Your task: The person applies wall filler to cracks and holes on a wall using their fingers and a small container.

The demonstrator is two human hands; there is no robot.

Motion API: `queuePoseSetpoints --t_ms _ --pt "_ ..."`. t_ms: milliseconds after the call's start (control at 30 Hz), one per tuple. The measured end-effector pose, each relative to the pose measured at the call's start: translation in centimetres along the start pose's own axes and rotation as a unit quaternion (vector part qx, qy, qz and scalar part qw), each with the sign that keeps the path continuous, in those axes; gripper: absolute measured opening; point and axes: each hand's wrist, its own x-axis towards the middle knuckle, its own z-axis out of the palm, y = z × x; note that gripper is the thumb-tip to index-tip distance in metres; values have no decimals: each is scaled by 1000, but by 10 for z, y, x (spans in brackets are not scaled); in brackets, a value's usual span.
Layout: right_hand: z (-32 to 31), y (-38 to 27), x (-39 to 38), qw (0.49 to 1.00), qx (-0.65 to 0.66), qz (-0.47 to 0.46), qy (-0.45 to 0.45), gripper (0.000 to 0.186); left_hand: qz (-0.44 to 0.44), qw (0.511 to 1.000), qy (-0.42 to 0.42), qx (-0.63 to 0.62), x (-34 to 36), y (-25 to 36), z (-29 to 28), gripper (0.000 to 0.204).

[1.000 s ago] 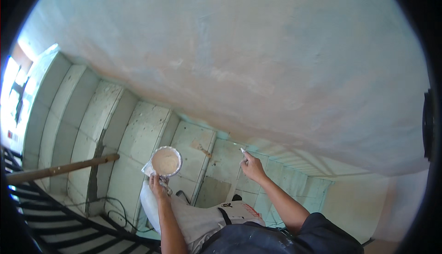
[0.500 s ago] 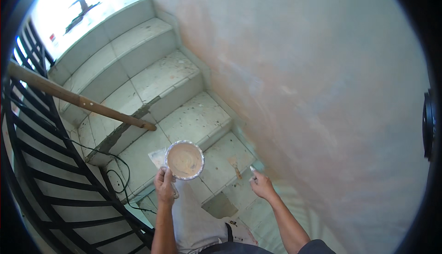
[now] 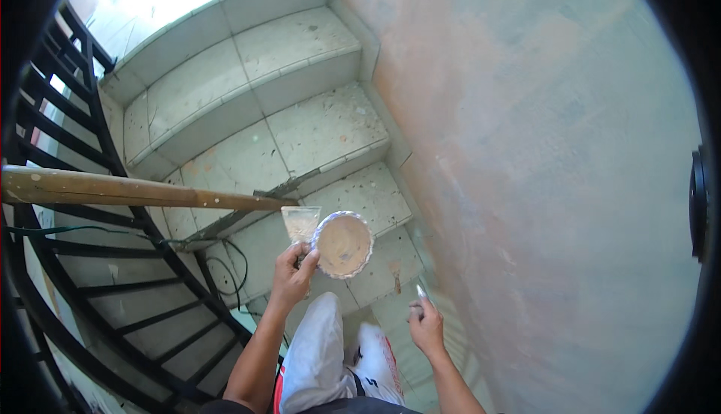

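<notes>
My left hand (image 3: pixel 291 277) is closed on the edge of a round tub (image 3: pixel 363 262), whose rim is smeared white. Inside the tub is a beige, creamy paste (image 3: pixel 342 243). Beside it, a wide-bladed putty knife (image 3: pixel 302 222) with paste on its blade sticks up from the same hand. Its handle is mostly hidden by the fingers. My right hand (image 3: pixel 426 330) is at the lower right, near the wall, with its fingers curled. A small whitish tip (image 3: pixel 421 292) points up from it; whether that is a tool or a paste-covered digit is unclear.
Tiled steps (image 3: pixel 315 132) with paste spots climb toward the upper left. A black metal railing (image 3: pixel 113 290) curves along the left. A wooden pole (image 3: pixel 150 192) crosses over the steps, near a dark cable (image 3: pixel 244 264). On the right stands a patchy plastered wall (image 3: pixel 541 151).
The view has shifted, with the steps now larger. My left hand has carried the tub and putty knife rightward and slightly up; the blade shows more fully. My legs have moved.
</notes>
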Motion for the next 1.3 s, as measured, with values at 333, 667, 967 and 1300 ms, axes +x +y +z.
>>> queuePoseSetpoints --t_ms 333,667,967,1300 --pt "-67 -195 62 992 40 -12 -119 29 -35 996 -78 -35 -8 64 -12 19" --pt "-14 -228 128 938 -72 -66 -332 38 4 998 -57 -12 14 103 -7 19" --pt "-2 -267 150 853 -276 -84 -435 33 -59 997 1 -52 28 78 -31 18" --pt "42 -231 191 913 99 176 -355 28 -59 993 -29 -96 99 5 -50 16"
